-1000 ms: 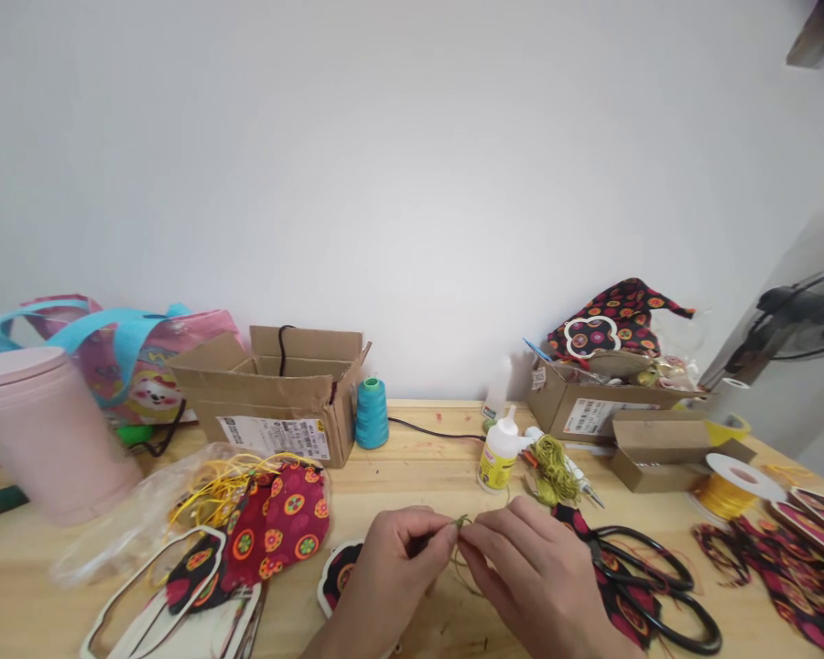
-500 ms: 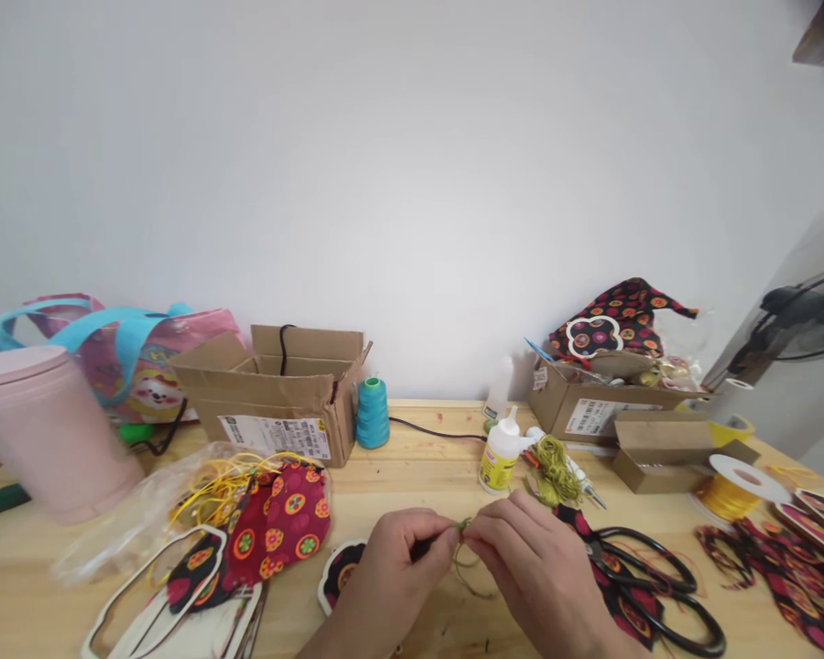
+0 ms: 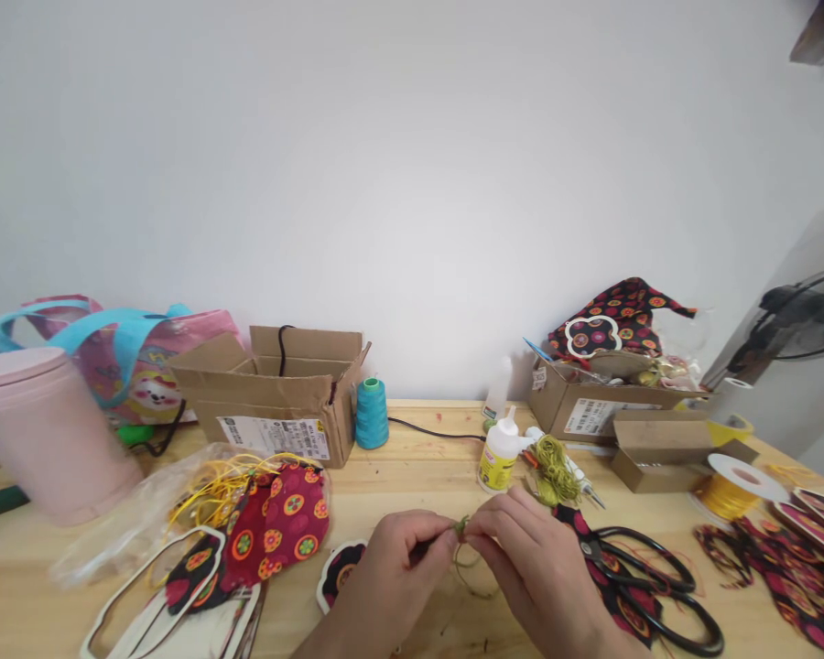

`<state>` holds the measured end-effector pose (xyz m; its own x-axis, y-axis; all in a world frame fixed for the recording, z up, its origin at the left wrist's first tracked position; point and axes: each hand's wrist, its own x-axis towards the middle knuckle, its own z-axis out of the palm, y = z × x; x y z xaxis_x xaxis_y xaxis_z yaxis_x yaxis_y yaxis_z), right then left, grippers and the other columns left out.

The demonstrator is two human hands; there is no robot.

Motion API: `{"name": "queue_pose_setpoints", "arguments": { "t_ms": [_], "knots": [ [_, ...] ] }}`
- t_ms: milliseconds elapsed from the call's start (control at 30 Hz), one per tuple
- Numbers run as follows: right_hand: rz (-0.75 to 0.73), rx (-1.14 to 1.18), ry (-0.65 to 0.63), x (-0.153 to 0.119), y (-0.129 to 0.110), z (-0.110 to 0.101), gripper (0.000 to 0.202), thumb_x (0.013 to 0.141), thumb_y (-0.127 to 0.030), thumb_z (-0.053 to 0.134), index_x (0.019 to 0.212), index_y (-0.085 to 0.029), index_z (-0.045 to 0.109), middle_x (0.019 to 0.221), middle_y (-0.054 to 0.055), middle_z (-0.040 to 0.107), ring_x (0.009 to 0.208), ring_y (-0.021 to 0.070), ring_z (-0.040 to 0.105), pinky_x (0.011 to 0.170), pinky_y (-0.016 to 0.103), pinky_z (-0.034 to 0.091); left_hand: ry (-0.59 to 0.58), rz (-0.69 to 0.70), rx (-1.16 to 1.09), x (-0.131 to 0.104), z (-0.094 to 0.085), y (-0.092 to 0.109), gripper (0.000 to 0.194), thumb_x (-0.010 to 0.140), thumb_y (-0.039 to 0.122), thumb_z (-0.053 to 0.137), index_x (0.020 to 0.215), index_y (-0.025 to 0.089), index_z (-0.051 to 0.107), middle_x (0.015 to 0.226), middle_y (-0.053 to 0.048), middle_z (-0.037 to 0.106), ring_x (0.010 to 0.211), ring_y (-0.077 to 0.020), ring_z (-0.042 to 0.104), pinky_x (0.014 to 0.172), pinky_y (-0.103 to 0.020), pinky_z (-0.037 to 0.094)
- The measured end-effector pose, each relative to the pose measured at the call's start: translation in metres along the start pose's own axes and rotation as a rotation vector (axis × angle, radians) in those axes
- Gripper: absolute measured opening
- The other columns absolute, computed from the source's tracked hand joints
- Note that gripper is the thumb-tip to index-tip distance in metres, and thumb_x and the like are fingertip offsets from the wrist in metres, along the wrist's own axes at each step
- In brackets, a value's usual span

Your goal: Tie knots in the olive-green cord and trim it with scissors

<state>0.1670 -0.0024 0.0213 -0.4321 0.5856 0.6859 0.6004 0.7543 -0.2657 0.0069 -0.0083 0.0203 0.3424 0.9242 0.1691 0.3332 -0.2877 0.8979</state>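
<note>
Between my fingertips is a thin green cord (image 3: 461, 525), with a small knotted bit showing and a loop hanging below it. My left hand (image 3: 412, 567) pinches it from the left with thumb and forefinger. From the right, my right hand (image 3: 532, 563) pinches the same cord, fingers pressed together. Partly behind my left wrist lies a white-edged, scalloped piece with patterned fabric (image 3: 340, 572). Black-handled scissors (image 3: 649, 577) rest on dark floral fabric, right of my right hand.
Behind my hands stand a glue bottle (image 3: 499, 453), a green cord bundle (image 3: 555, 467) and a teal thread cone (image 3: 372, 414). Cardboard boxes (image 3: 271, 403) line the wall. A pink container (image 3: 48, 439) and red floral fabric (image 3: 292, 517) are left; a yellow spool (image 3: 731, 490) is right.
Both hands have hardly moved and keep their pinch on the cord. A little more of the green knotted bit shows between the fingertips.
</note>
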Motion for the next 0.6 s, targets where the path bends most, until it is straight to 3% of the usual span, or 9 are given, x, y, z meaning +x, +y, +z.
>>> {"name": "queue_pose_setpoints", "arguments": {
  "t_ms": [133,367,500,600],
  "knots": [
    [-0.057,-0.086,-0.02,-0.003,0.0022,0.0023,0.019,0.086,-0.016,0.043,0.071,-0.017,0.055,0.064,0.002,0.057,0.058,0.0141,0.044,0.052,0.025,0.033,-0.02,0.034,0.134,0.0005,-0.0006,-0.0027,0.03,0.083,0.021,0.036,0.053,0.018,0.04,0.055,0.006,0.029,0.055,-0.0106,0.031,0.051,-0.022,0.025],
    [-0.165,-0.267,-0.104,-0.0052,0.0034,0.0001,0.02,0.088,-0.019,0.041,0.075,-0.019,0.057,0.069,0.003,0.057,0.061,0.0157,0.045,0.054,0.028,0.032,-0.037,0.09,0.375,0.0004,0.0003,-0.0019,0.029,0.082,0.018,0.036,0.054,0.02,0.031,0.052,0.005,0.035,0.052,-0.0109,0.036,0.05,-0.024,0.023],
    [-0.089,-0.072,-0.053,-0.0009,0.0025,-0.0015,0.017,0.085,-0.019,0.047,0.073,-0.019,0.059,0.068,0.002,0.058,0.062,0.0144,0.047,0.054,0.025,0.036,-0.087,0.101,0.382,-0.0014,0.0001,-0.0007,0.028,0.081,0.016,0.035,0.054,0.02,0.03,0.053,0.005,0.035,0.052,-0.011,0.036,0.051,-0.024,0.023],
    [0.12,0.183,-0.117,0.0003,0.0046,-0.0013,0.014,0.082,-0.017,0.051,0.07,-0.019,0.059,0.067,0.001,0.059,0.063,0.0137,0.051,0.058,0.024,0.04,-0.121,0.114,0.363,-0.0022,-0.0007,-0.0005,0.028,0.08,0.014,0.035,0.054,0.02,0.027,0.052,0.006,0.031,0.052,-0.0105,0.035,0.051,-0.024,0.023]
  ]
}}
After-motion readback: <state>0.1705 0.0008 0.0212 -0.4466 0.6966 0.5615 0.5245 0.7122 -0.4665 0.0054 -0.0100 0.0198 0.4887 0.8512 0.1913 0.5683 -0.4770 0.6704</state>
